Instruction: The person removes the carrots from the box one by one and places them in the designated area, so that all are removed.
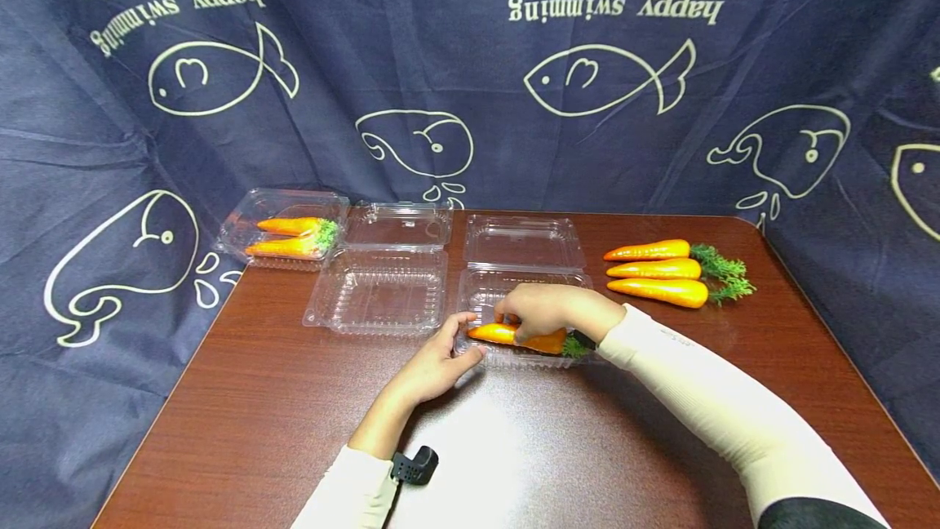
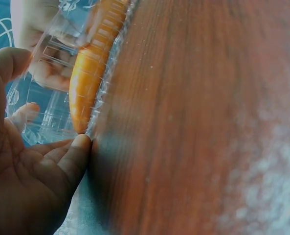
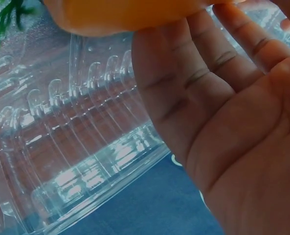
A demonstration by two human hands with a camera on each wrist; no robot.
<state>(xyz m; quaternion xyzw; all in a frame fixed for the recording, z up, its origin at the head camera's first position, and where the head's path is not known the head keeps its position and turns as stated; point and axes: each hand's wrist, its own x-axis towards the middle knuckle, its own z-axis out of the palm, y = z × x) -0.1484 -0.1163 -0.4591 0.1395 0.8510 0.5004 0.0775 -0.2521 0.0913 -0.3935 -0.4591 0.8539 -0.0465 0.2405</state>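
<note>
My right hand (image 1: pixel 539 308) grips an orange carrot (image 1: pixel 494 334) with green leafy top, lying lengthwise within the front of a clear plastic clamshell box (image 1: pixel 525 276). In the right wrist view, the fingers (image 3: pixel 198 63) bend up against the blurred carrot (image 3: pixel 115 14). At the same box's left front corner is my left hand (image 1: pixel 436 366), thumb at the front edge and fingers at the left side. The left wrist view shows its fingertips (image 2: pixel 81 142) right by the carrot's tip (image 2: pixel 83 98), seen through the clear wall.
Three carrots (image 1: pixel 656 269) with dark green tops lie to the right. Left of the handled box stands another opened clear clamshell (image 1: pixel 378 288). Farther left, a clamshell (image 1: pixel 242 215) contains two carrots (image 1: pixel 286 246). A blue printed curtain (image 1: pixel 470 64) hangs behind the brown table (image 1: pixel 294 415).
</note>
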